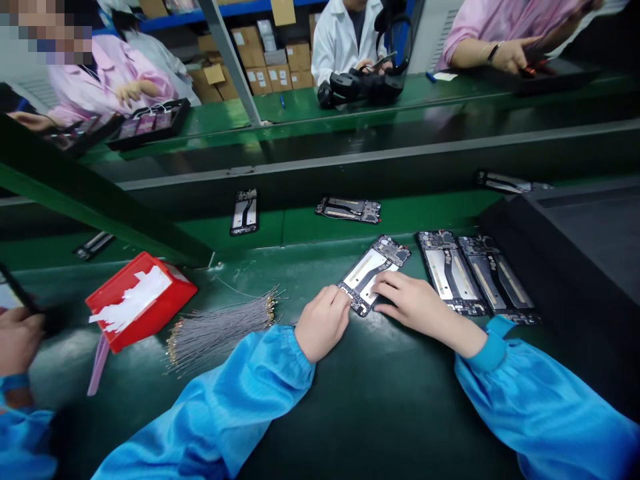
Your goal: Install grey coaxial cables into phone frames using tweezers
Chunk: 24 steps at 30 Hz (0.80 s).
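An opened phone [374, 270] with bared circuit boards and a dark ribbon cable lies tilted on the green bench before me. Curled fingers of my left hand [324, 322] close on its lower left edge; their tips are partly hidden. My right hand [415, 303] grips the lower right side, fingers over the phone and thumb by the edge. Just right of that hand, two more opened phones [450, 272] [497, 277] lie side by side. A bundle of thin grey cables [223, 331] with gold-coloured ends rests beyond my left forearm.
Left of the cables sits a red bin [175, 293] with torn white paper. Opened phones [245, 212] [349, 209] lie on the strip behind. A green post [100, 193] slants across the left; a black box [580, 267] stands right. A co-worker's hand [20, 340] is at far left.
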Tool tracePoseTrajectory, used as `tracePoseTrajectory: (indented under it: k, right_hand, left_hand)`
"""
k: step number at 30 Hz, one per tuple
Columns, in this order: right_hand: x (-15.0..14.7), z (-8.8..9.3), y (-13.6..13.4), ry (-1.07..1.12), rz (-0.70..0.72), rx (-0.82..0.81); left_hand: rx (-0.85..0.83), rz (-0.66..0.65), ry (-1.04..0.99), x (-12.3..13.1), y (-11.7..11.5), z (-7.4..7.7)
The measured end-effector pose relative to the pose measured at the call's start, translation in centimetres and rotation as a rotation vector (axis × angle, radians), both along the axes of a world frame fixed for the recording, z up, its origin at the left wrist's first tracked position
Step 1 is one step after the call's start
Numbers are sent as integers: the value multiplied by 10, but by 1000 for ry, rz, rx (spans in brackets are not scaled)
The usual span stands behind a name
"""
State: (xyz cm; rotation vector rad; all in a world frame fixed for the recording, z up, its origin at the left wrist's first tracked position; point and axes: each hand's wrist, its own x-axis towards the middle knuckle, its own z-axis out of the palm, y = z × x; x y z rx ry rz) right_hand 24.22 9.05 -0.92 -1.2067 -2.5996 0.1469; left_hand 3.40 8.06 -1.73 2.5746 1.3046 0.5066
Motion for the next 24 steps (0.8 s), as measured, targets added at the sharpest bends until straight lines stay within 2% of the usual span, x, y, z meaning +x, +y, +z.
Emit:
tracePoseTrajectory:
  k: [4, 7, 9, 14, 16, 19, 24]
  right_hand:
    - [-11, -5, 0, -113, 39, 56]
    - [-24, -3, -6, -100, 68, 31]
    - [-29, 2, -6, 18, 55, -50]
    - [-34, 19, 0, 695, -44, -281]
    - [-36, 20, 2, 855, -38, -354]
    - [-40, 17, 4, 916, 9, -410]
    - [-43, 11, 3, 839, 43, -552]
  left_hand:
    - [-4, 33, 0, -7, 1, -1]
    - [-17, 65, 9, -16, 1, 0]
    - [-25, 79, 21, -20, 1, 1]
    - [-4, 64, 57, -22, -1, 2]
    - [18, 62, 73, -19, -1, 1]
    - [46, 69, 87, -17, 0, -2]
    - [56, 69, 92, -19, 2, -3]
